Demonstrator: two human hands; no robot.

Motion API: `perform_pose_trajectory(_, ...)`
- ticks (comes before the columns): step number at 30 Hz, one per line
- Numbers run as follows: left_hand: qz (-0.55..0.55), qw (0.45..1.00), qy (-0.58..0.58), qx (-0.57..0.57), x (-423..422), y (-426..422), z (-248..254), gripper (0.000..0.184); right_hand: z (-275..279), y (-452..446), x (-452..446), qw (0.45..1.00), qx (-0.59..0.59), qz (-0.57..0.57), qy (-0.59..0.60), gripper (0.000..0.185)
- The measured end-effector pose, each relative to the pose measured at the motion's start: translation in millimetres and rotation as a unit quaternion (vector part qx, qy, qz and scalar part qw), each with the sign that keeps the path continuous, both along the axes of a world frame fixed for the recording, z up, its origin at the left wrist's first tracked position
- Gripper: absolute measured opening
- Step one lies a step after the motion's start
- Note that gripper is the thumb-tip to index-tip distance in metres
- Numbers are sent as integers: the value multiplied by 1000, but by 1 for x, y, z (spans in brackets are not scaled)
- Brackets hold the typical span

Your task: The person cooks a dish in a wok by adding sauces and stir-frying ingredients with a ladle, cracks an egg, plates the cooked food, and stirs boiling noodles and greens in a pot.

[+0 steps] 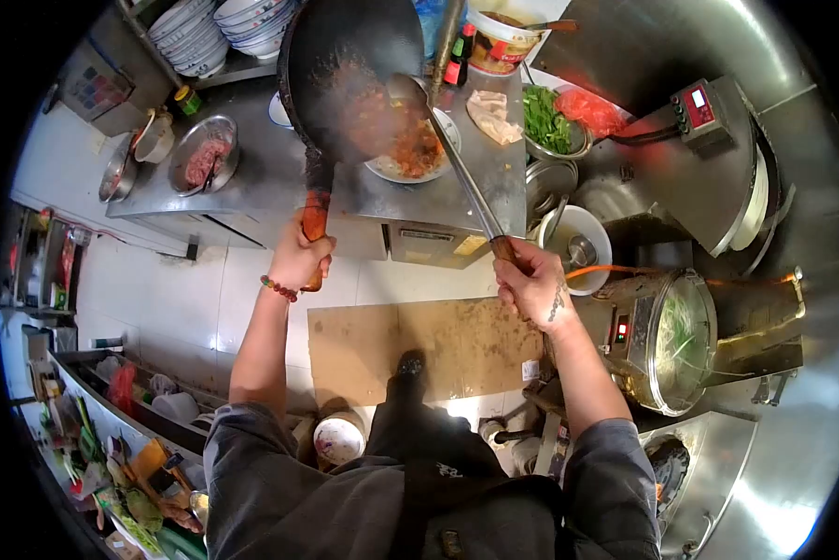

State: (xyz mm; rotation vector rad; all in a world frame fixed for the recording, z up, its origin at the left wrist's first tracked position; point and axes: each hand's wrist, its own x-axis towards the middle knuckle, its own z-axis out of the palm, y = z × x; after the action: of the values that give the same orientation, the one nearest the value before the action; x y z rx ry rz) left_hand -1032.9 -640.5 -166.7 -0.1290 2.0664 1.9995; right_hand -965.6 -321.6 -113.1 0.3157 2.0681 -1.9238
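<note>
**Wok tipped over the plate, both of your hands closed on handles**

Your left hand [304, 252] is wrapped around the wooden handle [315, 217] of the wok [349, 33], fingers curled in. Your right hand [531, 283] is closed around the wooden end of the ladle [466, 182]; its long shaft slants up to the scoop, beside the wok's opening. The wok tilts over the plate [379, 171], where chunky reddish food [417, 151] lies, with more in the wok. Its edge hides part of the plate, and steam (quite a haze) blurs the food there; whether the scoop touches anything, you cannot tell.

The plate sits on the metal counter [261, 182]. To its right are a pale crumpled item [492, 117], a dark bottle [455, 67] and a large tub [502, 45]; farther right, green leaves [545, 121] fill a bowl. On the left, a metal bowl [232, 140] holds raw meat [205, 163].
</note>
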Motion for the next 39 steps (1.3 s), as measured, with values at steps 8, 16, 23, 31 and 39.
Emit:
perform_pose_trajectory(8, -15, 995, 75, -69, 1, -7, 3, 34, 25, 9, -17, 899, 340, 36, 272, 34)
perform_pose_trajectory(16, 36, 976, 135, -168, 9, 4, 4, 37, -26, 60, 16, 781, 533, 112, 307, 53)
perform_pose_trajectory(23, -17, 997, 63, 34, 46, 53, 10, 53, -50, 72, 124, 862, 309, -19, 402, 40)
perform_pose_trajectory(31, -276, 936, -185, 119, 256, 131, 57, 36, 13, 128, 428, 902, -403, -154, -16, 43)
perform_pose_trajectory(39, -586, 636, -453, 215, 414, 344, 18, 34, 44, 131, 696, 783, -352, -512, -5, 47)
